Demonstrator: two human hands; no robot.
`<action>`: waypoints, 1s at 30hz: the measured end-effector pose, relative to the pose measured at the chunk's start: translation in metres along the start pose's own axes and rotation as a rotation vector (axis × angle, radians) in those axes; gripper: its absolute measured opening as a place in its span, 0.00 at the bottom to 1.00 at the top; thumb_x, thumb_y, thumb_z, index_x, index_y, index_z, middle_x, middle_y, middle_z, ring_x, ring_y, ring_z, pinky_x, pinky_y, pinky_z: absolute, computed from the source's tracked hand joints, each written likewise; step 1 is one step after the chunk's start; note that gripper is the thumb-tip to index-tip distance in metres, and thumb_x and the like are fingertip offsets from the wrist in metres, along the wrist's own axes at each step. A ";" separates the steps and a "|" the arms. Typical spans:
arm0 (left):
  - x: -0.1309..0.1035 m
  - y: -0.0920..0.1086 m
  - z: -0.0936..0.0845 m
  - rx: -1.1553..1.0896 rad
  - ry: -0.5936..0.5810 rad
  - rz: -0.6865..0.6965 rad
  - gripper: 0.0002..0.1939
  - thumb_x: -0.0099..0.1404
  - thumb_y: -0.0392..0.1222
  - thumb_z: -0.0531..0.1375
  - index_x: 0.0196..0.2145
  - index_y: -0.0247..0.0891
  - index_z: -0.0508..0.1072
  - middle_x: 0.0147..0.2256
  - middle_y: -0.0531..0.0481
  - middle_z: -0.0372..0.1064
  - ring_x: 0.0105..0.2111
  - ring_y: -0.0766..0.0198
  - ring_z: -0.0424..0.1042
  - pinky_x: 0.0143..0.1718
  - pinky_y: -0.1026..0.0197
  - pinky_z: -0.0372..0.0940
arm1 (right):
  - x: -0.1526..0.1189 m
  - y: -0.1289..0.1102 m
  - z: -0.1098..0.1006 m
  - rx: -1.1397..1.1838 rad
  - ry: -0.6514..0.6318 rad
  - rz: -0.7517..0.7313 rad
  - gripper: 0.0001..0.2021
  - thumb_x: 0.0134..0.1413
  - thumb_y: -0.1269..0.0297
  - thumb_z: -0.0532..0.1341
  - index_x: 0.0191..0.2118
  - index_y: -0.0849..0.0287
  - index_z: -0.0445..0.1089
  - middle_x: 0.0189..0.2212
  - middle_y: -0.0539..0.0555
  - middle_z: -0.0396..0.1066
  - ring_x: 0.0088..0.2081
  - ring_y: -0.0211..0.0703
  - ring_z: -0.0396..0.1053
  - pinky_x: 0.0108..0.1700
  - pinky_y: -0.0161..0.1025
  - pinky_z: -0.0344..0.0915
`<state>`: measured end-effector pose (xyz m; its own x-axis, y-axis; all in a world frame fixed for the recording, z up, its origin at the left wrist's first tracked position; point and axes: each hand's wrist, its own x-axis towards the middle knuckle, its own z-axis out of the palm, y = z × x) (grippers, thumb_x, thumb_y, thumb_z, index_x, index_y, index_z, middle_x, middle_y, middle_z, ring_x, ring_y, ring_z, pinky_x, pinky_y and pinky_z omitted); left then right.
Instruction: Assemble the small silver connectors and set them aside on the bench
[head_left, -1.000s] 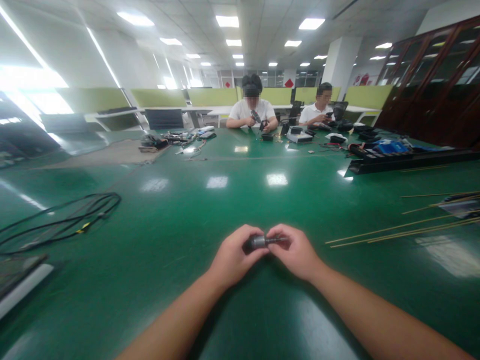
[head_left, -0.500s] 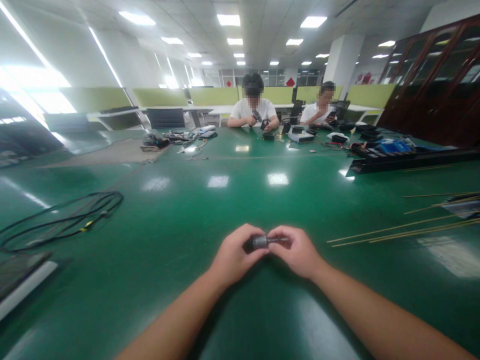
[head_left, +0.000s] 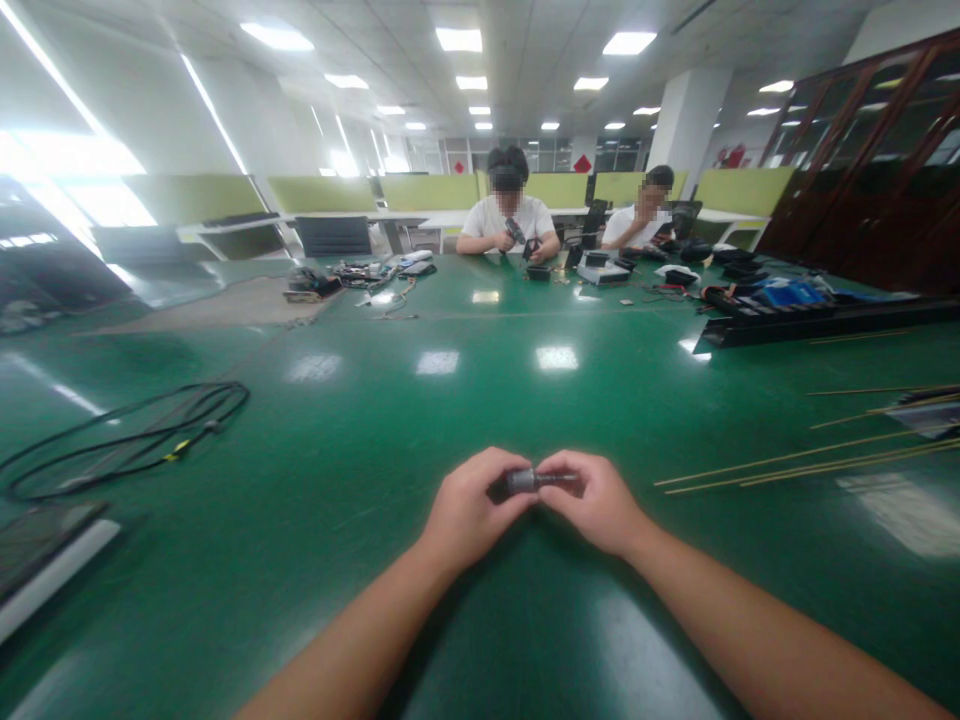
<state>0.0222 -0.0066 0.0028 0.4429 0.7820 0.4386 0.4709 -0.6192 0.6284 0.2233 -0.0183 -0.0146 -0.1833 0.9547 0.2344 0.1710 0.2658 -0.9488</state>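
Over the green table, a small grey metal cylinder with a thin shaft pointing right lies between my hands. My left hand is closed around the cylinder, thumb below and fingers above. My right hand pinches the thin shaft at the cylinder's right side. The fingertips of both hands nearly meet in the middle. Part of the cylinder's left end is hidden by my left fingers.
Black cable is coiled at the left, above a dark flat device. Thin brass rods lie at the right, near a long black channel. Across the table sit two people, with electronic parts around.
Both hands keep almost the same pose on the metal part. Across the table, the person on the right has shifted the head slightly.
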 end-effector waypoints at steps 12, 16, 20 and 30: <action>0.000 0.001 0.000 0.062 0.010 0.007 0.11 0.63 0.43 0.66 0.43 0.42 0.75 0.41 0.48 0.76 0.41 0.60 0.74 0.43 0.58 0.67 | 0.001 0.001 -0.002 -0.027 -0.005 -0.008 0.06 0.50 0.69 0.64 0.36 0.61 0.75 0.33 0.54 0.78 0.36 0.46 0.77 0.42 0.41 0.72; 0.000 0.001 0.000 0.074 0.007 0.004 0.11 0.63 0.43 0.67 0.43 0.42 0.75 0.41 0.48 0.76 0.41 0.59 0.74 0.43 0.58 0.67 | 0.002 0.002 -0.003 -0.020 -0.007 -0.011 0.06 0.50 0.69 0.65 0.36 0.60 0.75 0.33 0.54 0.78 0.36 0.46 0.76 0.42 0.41 0.72; 0.000 0.000 0.000 0.085 0.014 0.014 0.11 0.63 0.43 0.66 0.43 0.42 0.76 0.40 0.48 0.76 0.41 0.59 0.74 0.43 0.58 0.68 | 0.002 0.002 -0.002 -0.019 0.002 -0.008 0.05 0.50 0.69 0.65 0.35 0.60 0.75 0.33 0.54 0.78 0.36 0.46 0.76 0.43 0.41 0.72; 0.000 0.000 0.000 0.081 0.020 0.018 0.11 0.64 0.44 0.66 0.44 0.42 0.76 0.41 0.48 0.76 0.41 0.59 0.74 0.43 0.58 0.68 | 0.001 0.001 -0.001 -0.038 0.024 0.014 0.05 0.51 0.67 0.65 0.35 0.60 0.75 0.34 0.54 0.79 0.36 0.46 0.77 0.42 0.41 0.73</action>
<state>0.0226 -0.0066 0.0029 0.4366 0.7717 0.4626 0.5237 -0.6360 0.5668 0.2243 -0.0168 -0.0149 -0.1570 0.9613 0.2265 0.2100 0.2566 -0.9434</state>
